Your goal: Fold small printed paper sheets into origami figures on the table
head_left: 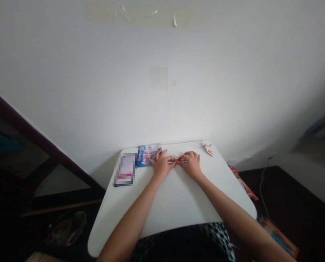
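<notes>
A narrow red-and-white strip [175, 160], which looks like folded printed paper, lies low over the white table between my two hands. My left hand [160, 164] pinches its left end with thumb and index finger, the other fingers spread over a blue printed leaflet [141, 161]. From the other side my right hand [191, 165] grips the strip's right end, its fingers bent and close together. Fingertips cover part of the strip, so its exact form is hard to make out.
A blurred-out phone [125, 169] lies at the left of the white table [179, 203]. At the far right corner sits a small folded paper piece [207, 147]. The wall [162, 112] rises behind the table. Printed papers [279, 236] and a cable [262, 185] are on the right.
</notes>
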The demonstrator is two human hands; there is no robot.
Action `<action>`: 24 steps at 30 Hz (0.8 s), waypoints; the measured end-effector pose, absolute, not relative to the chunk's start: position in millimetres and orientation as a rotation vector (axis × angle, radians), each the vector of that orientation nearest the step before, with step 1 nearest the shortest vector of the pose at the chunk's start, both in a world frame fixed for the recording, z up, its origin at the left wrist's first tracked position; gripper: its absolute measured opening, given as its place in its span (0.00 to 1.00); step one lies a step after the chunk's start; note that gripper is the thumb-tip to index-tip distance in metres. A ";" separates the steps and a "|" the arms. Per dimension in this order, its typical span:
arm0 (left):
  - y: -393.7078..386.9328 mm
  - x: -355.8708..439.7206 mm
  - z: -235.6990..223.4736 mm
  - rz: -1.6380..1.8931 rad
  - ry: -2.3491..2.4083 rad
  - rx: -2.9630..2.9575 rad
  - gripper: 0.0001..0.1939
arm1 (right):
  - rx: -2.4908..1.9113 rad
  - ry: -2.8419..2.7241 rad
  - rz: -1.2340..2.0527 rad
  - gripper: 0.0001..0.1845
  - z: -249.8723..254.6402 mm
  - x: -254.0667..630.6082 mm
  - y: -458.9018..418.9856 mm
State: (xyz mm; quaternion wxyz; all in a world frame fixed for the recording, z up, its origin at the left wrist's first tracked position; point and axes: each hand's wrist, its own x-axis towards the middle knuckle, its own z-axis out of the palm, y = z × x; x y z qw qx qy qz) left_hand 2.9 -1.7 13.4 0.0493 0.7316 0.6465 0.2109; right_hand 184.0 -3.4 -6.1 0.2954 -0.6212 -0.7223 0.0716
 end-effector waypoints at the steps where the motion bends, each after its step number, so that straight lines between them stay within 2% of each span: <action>1: -1.3 2.4 13.8 0.640 1.958 2.229 0.11 | -1.655 -1.911 0.201 0.09 -5.9 184.6 -2.7; 14: 4.0 -7.6 15.9 0.519 1.897 2.211 0.10 | -1.650 -1.829 0.270 0.07 -5.4 186.5 5.4; 24: 5.5 -13.8 10.7 0.486 1.914 2.200 0.12 | -1.698 -1.906 0.343 0.13 -2.5 195.7 11.8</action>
